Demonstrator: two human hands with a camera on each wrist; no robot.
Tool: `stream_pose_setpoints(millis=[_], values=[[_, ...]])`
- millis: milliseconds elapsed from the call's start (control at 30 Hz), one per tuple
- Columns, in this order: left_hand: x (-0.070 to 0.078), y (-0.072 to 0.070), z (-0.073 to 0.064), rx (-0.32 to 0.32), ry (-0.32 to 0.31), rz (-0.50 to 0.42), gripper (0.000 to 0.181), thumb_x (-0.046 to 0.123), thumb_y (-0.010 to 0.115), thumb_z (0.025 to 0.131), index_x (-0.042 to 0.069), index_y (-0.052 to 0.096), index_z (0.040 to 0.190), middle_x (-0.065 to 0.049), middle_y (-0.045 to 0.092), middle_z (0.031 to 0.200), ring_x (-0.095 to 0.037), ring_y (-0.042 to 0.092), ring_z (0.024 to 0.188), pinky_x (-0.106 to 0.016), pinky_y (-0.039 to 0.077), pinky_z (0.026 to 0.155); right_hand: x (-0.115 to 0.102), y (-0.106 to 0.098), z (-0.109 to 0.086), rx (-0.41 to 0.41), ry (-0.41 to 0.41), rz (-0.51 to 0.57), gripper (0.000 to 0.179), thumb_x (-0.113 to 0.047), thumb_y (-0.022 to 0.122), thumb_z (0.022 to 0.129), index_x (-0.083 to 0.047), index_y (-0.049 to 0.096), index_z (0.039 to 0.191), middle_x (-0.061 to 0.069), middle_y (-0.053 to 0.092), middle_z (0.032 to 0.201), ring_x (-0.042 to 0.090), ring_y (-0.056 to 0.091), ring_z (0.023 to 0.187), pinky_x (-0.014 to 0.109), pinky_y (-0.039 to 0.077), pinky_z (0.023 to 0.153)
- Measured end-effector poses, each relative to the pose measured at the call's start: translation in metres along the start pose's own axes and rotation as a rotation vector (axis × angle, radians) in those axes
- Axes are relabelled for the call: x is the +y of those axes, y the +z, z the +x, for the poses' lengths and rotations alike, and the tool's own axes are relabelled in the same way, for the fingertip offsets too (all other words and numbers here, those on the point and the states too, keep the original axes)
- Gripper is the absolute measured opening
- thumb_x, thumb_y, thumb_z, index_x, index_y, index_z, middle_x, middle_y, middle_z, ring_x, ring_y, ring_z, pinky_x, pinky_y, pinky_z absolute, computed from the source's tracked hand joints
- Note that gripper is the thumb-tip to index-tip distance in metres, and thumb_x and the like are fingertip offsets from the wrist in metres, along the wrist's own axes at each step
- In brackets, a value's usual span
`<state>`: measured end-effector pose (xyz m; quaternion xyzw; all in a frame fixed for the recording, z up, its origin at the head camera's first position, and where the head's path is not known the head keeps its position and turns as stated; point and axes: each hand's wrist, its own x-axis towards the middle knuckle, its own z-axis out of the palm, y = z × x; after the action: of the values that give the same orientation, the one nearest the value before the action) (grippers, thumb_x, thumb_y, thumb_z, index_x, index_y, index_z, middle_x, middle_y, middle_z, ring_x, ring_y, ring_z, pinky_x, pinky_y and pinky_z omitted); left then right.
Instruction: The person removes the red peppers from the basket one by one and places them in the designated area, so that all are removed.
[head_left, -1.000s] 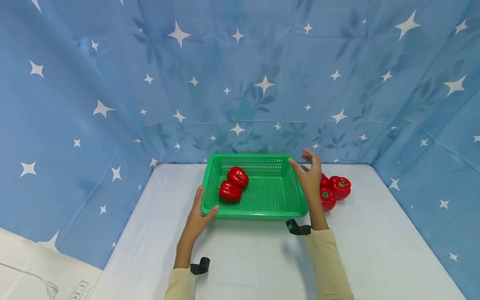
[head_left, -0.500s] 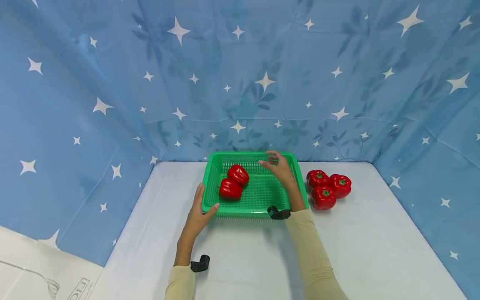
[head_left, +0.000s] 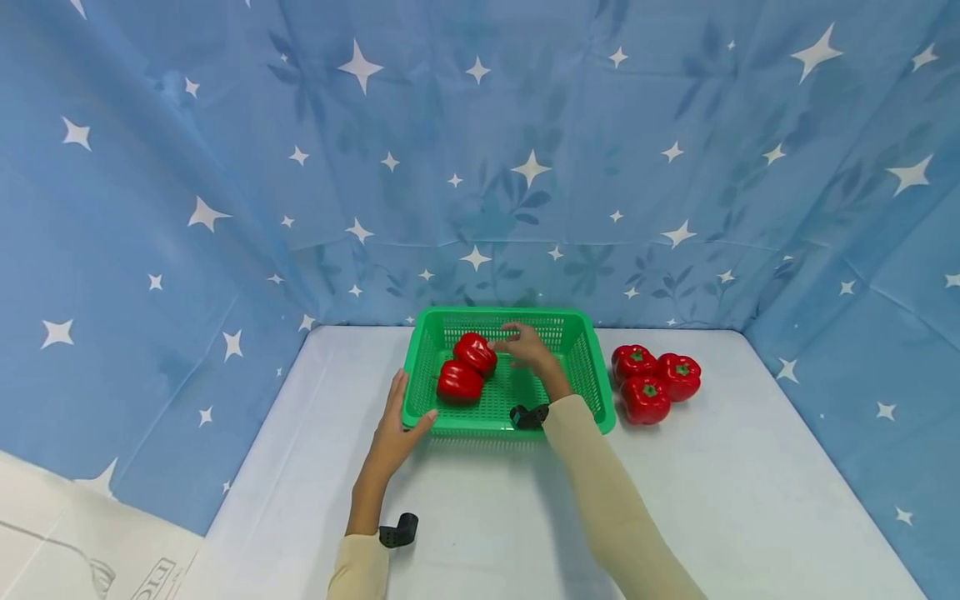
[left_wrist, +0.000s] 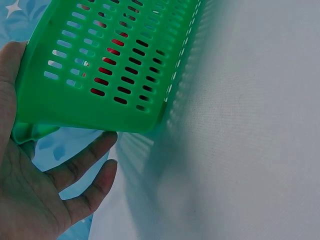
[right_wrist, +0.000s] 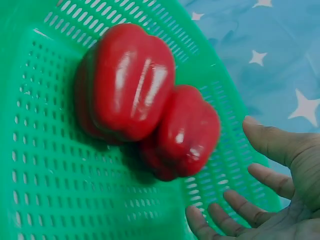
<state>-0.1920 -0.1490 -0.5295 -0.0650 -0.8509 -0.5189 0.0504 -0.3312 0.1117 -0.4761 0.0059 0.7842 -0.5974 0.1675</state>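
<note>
The green plastic basket (head_left: 480, 431) has two red bell peppers lying on their sides in its left half, a front pepper (head_left: 459, 383) and a rear pepper (head_left: 476, 353). At its front left corner rests my left hand (head_left: 393, 435), thumb toward the front rim and fingers along the left side; the left wrist view has straight fingers (left_wrist: 82, 160) beside the slotted wall. Inside the basket my right hand (head_left: 527, 348) hovers just right of the rear pepper. In the right wrist view its fingers (right_wrist: 245, 207) are spread, apart from both peppers, and hold nothing.
Three more red bell peppers (head_left: 647, 400) stand bunched on the white table (head_left: 750, 467), right of the basket. A blue curtain (head_left: 480, 167) with white stars closes off the back and sides. Small black cameras (head_left: 400, 531) sit on both wrists.
My right hand has moved left from above the basket's right rim to beside the rear pepper, uncovering the bunch of peppers on the right. The left hand stays at its corner.
</note>
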Motion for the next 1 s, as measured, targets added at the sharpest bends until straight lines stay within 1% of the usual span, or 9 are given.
stream_pose_setpoints(millis=[267,400,467,567,700,833,900,1000], values=[[0.0,0.0,0.0,0.0,-0.006,0.006,0.091,0.05,0.063,0.092,0.023,0.008,0.159,0.006,0.004,0.166,-0.023,0.006,0.153,-0.06,0.021,0.117,0.007,0.013,0.009,-0.035,0.138,0.142,0.063,-0.017,0.068,0.093,-0.009,0.038,0.147,0.02,0.03,0.153,0.043,0.037,0.138,0.058,0.044,0.102],[0.0,0.001,0.0,0.005,-0.003,0.002,0.089,0.045,0.064,0.092,0.023,0.009,0.159,0.006,0.004,0.166,-0.022,0.007,0.153,-0.059,0.021,0.117,0.01,0.016,0.011,-0.049,0.178,0.183,0.065,-0.02,0.07,0.092,-0.011,0.037,0.147,0.022,0.031,0.15,0.044,0.034,0.137,0.057,0.046,0.101],[0.001,0.001,0.001,0.006,0.0,0.0,0.089,0.043,0.065,0.093,0.023,0.009,0.159,0.005,0.004,0.166,-0.023,0.007,0.153,-0.059,0.021,0.117,0.011,0.017,0.011,-0.057,0.186,0.186,0.067,-0.021,0.07,0.091,-0.011,0.036,0.148,0.022,0.032,0.148,0.044,0.034,0.135,0.056,0.047,0.101],[0.001,0.002,0.001,0.002,-0.003,-0.002,0.088,0.041,0.065,0.093,0.024,0.009,0.159,0.006,0.004,0.166,-0.023,0.007,0.153,-0.059,0.021,0.117,0.012,0.018,0.012,-0.075,0.198,0.187,0.069,-0.022,0.07,0.092,-0.011,0.034,0.15,0.023,0.033,0.148,0.043,0.037,0.135,0.055,0.048,0.1],[-0.001,0.002,0.0,0.0,-0.002,0.003,0.089,0.044,0.064,0.092,0.023,0.009,0.159,0.005,0.004,0.166,-0.023,0.007,0.153,-0.06,0.021,0.117,0.013,0.019,0.015,-0.094,0.211,0.184,0.07,-0.021,0.069,0.092,-0.01,0.032,0.15,0.023,0.035,0.148,0.041,0.041,0.133,0.054,0.049,0.098],[-0.002,0.001,0.001,0.005,0.007,0.013,0.091,0.049,0.064,0.091,0.022,0.009,0.159,0.0,0.005,0.166,-0.024,0.007,0.153,-0.06,0.021,0.116,0.014,0.021,0.018,-0.11,0.215,0.159,0.07,-0.022,0.069,0.092,-0.011,0.032,0.15,0.021,0.039,0.145,0.038,0.045,0.127,0.054,0.051,0.096],[-0.003,0.001,0.001,0.006,0.008,0.016,0.091,0.05,0.064,0.091,0.022,0.009,0.159,-0.001,0.006,0.166,-0.023,0.007,0.153,-0.06,0.021,0.116,0.013,0.023,0.019,-0.112,0.218,0.152,0.07,-0.021,0.07,0.091,-0.011,0.032,0.15,0.021,0.038,0.146,0.038,0.044,0.128,0.054,0.051,0.095],[-0.002,0.0,0.001,0.004,0.001,0.018,0.091,0.049,0.064,0.091,0.023,0.009,0.159,0.001,0.005,0.166,-0.023,0.007,0.153,-0.06,0.021,0.117,0.011,0.025,0.018,-0.113,0.222,0.139,0.072,-0.02,0.07,0.091,-0.01,0.031,0.15,0.021,0.037,0.148,0.04,0.042,0.133,0.054,0.051,0.096]])
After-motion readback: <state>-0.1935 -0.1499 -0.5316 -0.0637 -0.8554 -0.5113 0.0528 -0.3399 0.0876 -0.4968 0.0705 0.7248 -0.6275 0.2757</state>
